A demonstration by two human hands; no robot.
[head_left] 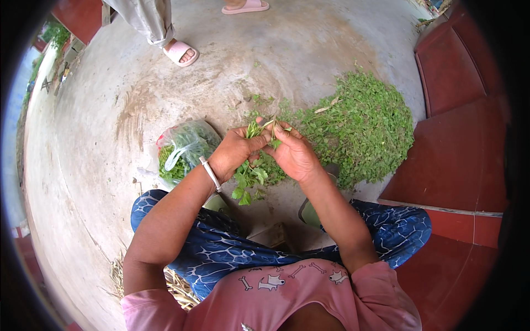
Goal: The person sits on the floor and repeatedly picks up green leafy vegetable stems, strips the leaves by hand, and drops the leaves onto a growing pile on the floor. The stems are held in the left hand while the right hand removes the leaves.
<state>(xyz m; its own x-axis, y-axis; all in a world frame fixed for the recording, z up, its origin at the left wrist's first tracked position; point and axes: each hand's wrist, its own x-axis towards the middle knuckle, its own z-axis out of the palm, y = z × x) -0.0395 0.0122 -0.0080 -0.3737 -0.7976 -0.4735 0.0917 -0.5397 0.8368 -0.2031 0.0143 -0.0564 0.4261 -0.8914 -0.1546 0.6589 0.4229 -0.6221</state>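
- Sprigs (244, 180) are clamped in the left hand (234, 152); one stem (269, 124) is pinched by the right hand (296, 155).
- Heap (364, 127) and bag (194, 138) are set nearby, presumably for reach.

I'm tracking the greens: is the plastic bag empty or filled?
Filled, at least partly: the bag shows greens inside.

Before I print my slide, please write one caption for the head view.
Left hand and right hand hold greens between a clear bag and a leafy heap.
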